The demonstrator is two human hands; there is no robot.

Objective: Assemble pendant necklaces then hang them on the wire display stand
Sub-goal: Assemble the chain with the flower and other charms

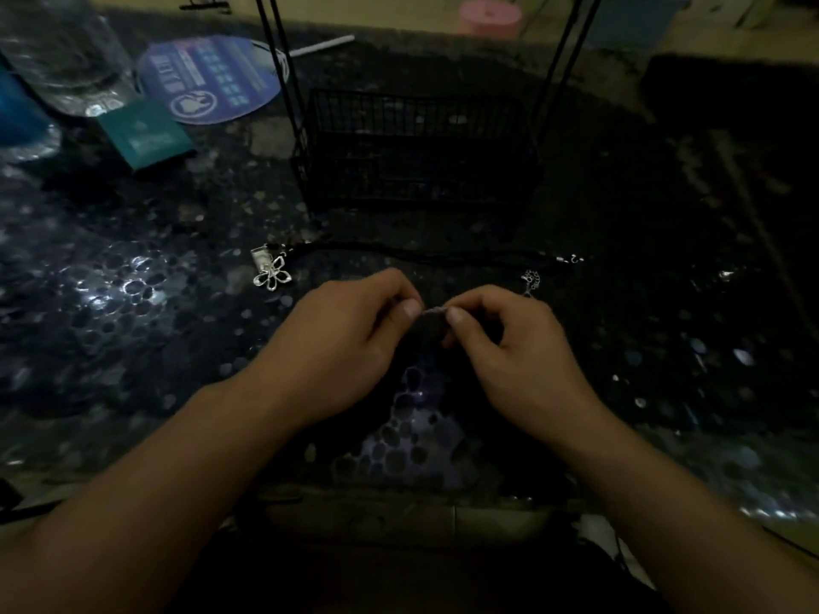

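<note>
My left hand (350,334) and my right hand (514,347) meet over the dark pebble-patterned table (133,303), and together they pinch a small silvery piece (432,310) between thumbs and forefingers. What the piece is, I cannot tell in the dim light. A silver flower pendant (271,277) lies to the left of my hands on a black cord (443,252) that runs right to a clasp (569,259). A short silver chain end (529,281) lies by my right hand. The black wire display stand (416,152) rises behind, with a basket base and two uprights.
At the back left stand a clear water bottle (66,51), a round blue printed fan (208,77) and a teal box (146,135). A pink round object (489,15) sits far back. The table's front edge runs just below my wrists.
</note>
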